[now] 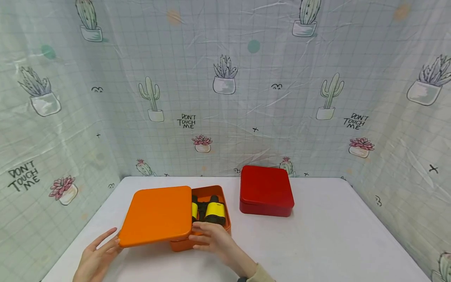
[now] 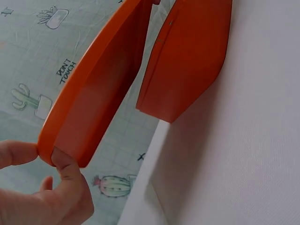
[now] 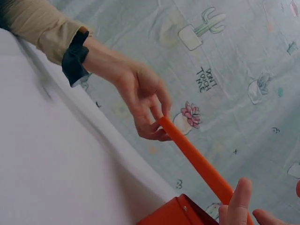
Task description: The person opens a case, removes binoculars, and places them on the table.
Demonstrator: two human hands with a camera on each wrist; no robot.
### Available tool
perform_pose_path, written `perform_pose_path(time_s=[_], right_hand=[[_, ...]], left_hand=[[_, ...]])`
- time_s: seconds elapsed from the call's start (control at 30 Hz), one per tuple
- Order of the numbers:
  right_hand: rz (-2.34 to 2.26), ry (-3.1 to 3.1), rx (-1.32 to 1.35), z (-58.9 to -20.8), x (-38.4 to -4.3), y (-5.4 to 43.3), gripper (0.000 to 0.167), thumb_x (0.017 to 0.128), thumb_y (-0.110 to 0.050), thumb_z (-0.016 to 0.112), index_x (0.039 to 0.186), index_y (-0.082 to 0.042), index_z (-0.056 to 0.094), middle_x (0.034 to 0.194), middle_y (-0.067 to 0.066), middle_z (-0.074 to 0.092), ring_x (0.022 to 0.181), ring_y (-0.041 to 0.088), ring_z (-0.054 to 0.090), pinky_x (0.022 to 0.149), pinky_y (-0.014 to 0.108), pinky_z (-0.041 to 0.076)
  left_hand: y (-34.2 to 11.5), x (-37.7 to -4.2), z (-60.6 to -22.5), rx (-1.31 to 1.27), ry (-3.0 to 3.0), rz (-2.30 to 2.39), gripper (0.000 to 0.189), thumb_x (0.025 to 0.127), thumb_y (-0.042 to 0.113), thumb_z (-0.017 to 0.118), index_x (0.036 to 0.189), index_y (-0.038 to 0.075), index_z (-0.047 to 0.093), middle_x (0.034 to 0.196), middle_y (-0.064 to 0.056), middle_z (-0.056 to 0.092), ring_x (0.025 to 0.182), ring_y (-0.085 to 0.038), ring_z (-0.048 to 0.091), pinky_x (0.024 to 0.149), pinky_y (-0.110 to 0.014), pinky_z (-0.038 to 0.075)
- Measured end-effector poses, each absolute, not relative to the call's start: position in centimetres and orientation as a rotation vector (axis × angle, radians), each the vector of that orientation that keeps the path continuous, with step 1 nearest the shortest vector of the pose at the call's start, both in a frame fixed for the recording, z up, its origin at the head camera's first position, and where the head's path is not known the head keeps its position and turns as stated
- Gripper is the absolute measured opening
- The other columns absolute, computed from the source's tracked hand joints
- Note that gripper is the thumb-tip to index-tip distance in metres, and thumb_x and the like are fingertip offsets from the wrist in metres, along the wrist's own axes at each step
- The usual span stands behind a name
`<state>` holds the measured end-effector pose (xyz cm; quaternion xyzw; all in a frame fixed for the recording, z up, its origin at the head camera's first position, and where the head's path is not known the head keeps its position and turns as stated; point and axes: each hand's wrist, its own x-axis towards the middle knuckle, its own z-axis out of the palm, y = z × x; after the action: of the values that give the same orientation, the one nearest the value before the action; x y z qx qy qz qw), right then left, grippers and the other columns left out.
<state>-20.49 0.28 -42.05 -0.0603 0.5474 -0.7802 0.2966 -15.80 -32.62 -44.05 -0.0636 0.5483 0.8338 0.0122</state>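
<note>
Left grip (image 1: 95,259) pinches orange lid (image 1: 158,215); head view alone shows binoculars (image 1: 215,210).

In the head view the orange lid (image 1: 158,215) hid the left part of the orange box (image 1: 181,245) and of the yellow-and-black binoculars (image 1: 214,210) inside it, while the right hand (image 1: 211,237) covered a stretch of the box's front rim. The bottom edge cut off the left hand (image 1: 98,254) near the wrist. From the left wrist, lid and box both ran out past the top edge — and from the right wrist, the lower edge cropped the box and most of the right hand.
</note>
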Motion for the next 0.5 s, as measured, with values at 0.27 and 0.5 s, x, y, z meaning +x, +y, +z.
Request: perform_pose_path(time_s=[0.27,0.5], right_hand=[[-2.135,1.046,-0.267,-42.9,-20.2,-0.6,0.059,0.093,-0.036,0.037,0.139,-0.003,0.025,0.146,0.017,0.025,0.121,0.028,0.045,0.107,0.05,0.027],[-2.107,0.759,-0.358,-43.6,-19.7,-1.7,0.062,0.093,-0.04,0.033,0.143,-0.009,0.016,0.151,0.014,0.005,0.132,0.036,0.029,0.11,0.052,0.015]], left_hand=[[-34.3,-15.8,-44.1,-0.176,1.486,2.72,0.037,0.091,0.0,0.043,0.087,0.025,0.069,0.088,0.013,0.064,0.083,-0.01,0.063,0.073,-0.023,0.053],[-36.3,-16.0,-44.6,-0.249,1.384,2.742,0.037,0.091,0.0,0.042,0.084,0.024,0.07,0.082,0.009,0.062,0.08,-0.009,0.062,0.073,-0.023,0.052]])
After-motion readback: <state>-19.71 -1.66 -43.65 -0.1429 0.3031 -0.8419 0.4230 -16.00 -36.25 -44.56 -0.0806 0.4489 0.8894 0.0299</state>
